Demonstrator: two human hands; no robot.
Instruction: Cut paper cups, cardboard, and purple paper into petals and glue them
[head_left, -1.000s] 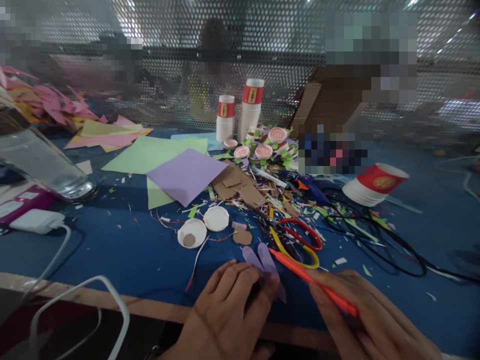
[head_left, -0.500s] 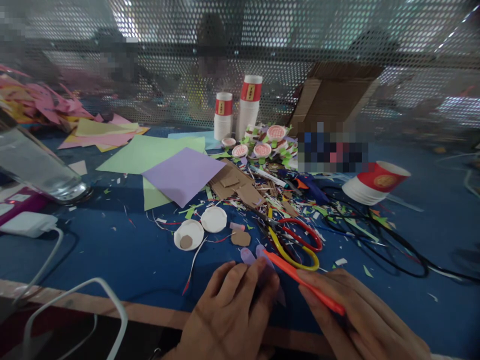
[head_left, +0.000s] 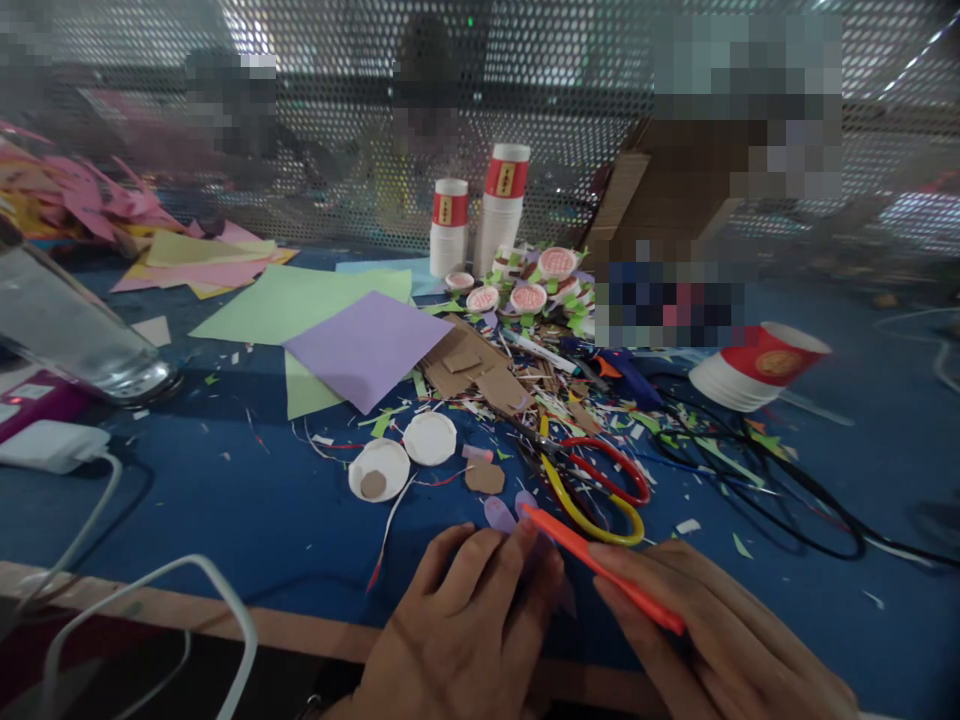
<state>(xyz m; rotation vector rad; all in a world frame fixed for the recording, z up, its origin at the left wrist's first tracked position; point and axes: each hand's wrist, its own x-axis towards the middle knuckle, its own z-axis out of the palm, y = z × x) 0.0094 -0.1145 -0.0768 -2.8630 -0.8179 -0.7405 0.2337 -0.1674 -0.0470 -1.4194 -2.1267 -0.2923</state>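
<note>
My right hand (head_left: 720, 620) grips an orange pen (head_left: 600, 565). The pen's point rests at the rounded end of a small purple paper cutout (head_left: 527, 499). My left hand (head_left: 465, 610) presses that cutout against the table, its fingers bent and close together and the thumb covering part of the paper. Another purple rounded tip (head_left: 497, 514) shows just left of it. Beyond my fingers lie a brown cardboard piece (head_left: 484, 477), two white paper discs (head_left: 430, 439) with thin wires, and scissors (head_left: 574, 470) with red and yellow handles.
Purple (head_left: 367, 350) and green paper sheets (head_left: 262, 310) lie farther back. Stacked paper cups (head_left: 497, 230) stand near the mesh screen (head_left: 337, 150). A tilted cup (head_left: 757, 367) and black cable (head_left: 795, 510) are at right, a glass (head_left: 97, 340) and white cable (head_left: 225, 590) at left. Scraps litter the middle.
The view has shifted slightly. The pen's point has moved a little lower on the purple cutout, and both hands otherwise keep nearly the same pose.
</note>
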